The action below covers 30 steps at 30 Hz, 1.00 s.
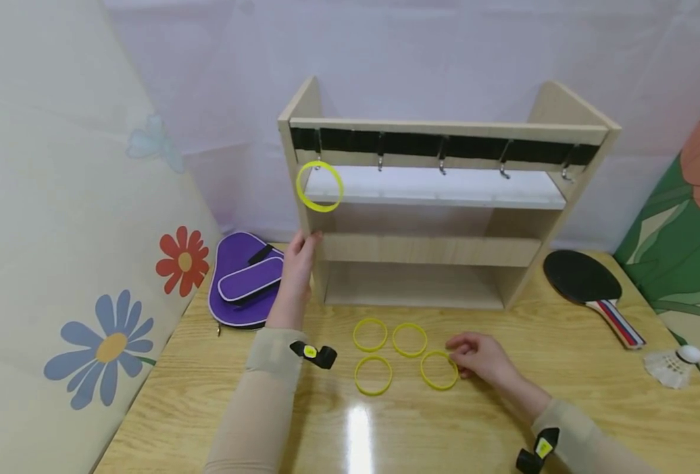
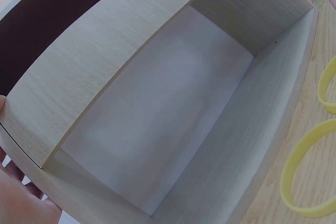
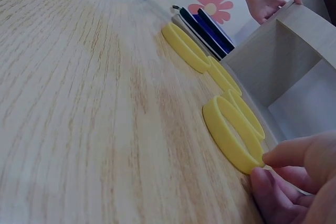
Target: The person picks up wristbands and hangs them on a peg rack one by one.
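Note:
My left hand [image 1: 300, 258] grips the left side panel of a wooden shelf unit [image 1: 427, 250]; in the left wrist view, its thumb and fingers lie about the panel's edge. At the near right, my right hand [image 1: 483, 357] pinches the edge of a yellow ring [image 3: 231, 137] between thumb and finger. That ring lies on the table. Several more yellow rings lie close by, among them a front-left ring [image 1: 357, 376] and a back-left ring [image 1: 354, 336]. Another yellow ring [image 1: 299, 187] hangs at the leftmost hook of the shelf.
Several metal hooks line a black strip [image 1: 412, 143] across the shelf's upper front. A purple racket case [image 1: 222, 280] lies left of the shelf. To its right are a black table tennis paddle [image 1: 581, 276] and a white shuttlecock [image 1: 670, 368]. Fabric-covered walls bound the wooden table [image 1: 421, 434].

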{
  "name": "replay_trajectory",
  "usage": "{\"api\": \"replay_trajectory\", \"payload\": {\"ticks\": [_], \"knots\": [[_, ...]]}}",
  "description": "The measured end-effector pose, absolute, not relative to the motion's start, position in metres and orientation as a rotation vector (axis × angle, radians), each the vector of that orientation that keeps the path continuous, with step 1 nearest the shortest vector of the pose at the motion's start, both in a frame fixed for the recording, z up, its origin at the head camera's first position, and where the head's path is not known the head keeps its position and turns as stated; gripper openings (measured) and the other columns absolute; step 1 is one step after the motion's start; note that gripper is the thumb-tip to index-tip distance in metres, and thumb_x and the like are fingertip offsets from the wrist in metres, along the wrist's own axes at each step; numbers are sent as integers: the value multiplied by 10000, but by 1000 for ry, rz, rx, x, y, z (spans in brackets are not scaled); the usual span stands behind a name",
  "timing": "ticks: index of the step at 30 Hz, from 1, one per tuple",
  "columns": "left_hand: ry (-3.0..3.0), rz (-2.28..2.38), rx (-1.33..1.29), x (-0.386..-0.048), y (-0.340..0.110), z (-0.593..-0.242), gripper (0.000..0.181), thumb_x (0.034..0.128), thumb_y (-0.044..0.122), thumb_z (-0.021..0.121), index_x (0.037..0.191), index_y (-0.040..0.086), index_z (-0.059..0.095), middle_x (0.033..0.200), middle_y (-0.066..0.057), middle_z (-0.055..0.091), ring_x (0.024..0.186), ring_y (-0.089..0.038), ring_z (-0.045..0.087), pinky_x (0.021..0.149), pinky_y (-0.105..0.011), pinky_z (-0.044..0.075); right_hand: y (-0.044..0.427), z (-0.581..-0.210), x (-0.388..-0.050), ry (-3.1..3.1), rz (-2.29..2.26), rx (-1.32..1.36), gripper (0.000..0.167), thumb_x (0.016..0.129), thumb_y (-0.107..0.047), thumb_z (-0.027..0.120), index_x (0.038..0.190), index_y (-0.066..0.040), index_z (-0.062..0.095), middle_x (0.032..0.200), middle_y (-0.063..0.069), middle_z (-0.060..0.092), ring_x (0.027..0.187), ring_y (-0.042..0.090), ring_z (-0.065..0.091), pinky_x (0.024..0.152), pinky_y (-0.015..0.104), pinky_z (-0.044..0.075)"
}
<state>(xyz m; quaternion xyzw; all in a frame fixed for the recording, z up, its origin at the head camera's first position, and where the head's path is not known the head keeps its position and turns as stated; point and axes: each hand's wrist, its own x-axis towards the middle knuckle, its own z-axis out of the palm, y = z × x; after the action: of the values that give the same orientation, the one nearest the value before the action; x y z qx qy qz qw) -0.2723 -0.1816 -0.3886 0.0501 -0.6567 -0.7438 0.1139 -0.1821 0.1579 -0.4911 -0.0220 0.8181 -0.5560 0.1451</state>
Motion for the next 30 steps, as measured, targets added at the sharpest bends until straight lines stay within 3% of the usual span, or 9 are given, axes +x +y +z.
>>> {"api": "replay_trajectory", "payload": {"ticks": [9,17,23,30], "knots": [[-1932,-2174,148,-273,-182,-387,420,995,225,499,1373,43,526,1074,27,584,946,-99,552,882,-280,445,158,-490,-183,2370,-1576,-126,269,840,43,656,1098,119,638,813,71,659,644,104,599,563,254,549],[-1922,-2137,142,-274,-181,-390,296,986,228,522,1234,83,591,1009,49,581,933,-111,544,846,-261,448,160,-485,-183,2330,-1576,-129,292,858,50,626,1136,139,616,819,79,641,626,113,593,560,271,554],[-1908,-2142,139,-273,-181,-390,360,983,225,519,1286,36,563,1043,34,580,947,-117,540,856,-266,445,162,-485,-184,2292,-1587,-86,275,900,49,599,1157,145,595,775,44,602,650,125,579,577,272,555],[-1907,-2148,141,-273,-181,-390,326,986,228,524,1265,73,588,1018,49,594,922,-105,557,862,-275,449,163,-482,-184,2296,-1612,-61,293,893,68,576,1174,151,588,755,44,603,650,135,602,591,281,566]]}}
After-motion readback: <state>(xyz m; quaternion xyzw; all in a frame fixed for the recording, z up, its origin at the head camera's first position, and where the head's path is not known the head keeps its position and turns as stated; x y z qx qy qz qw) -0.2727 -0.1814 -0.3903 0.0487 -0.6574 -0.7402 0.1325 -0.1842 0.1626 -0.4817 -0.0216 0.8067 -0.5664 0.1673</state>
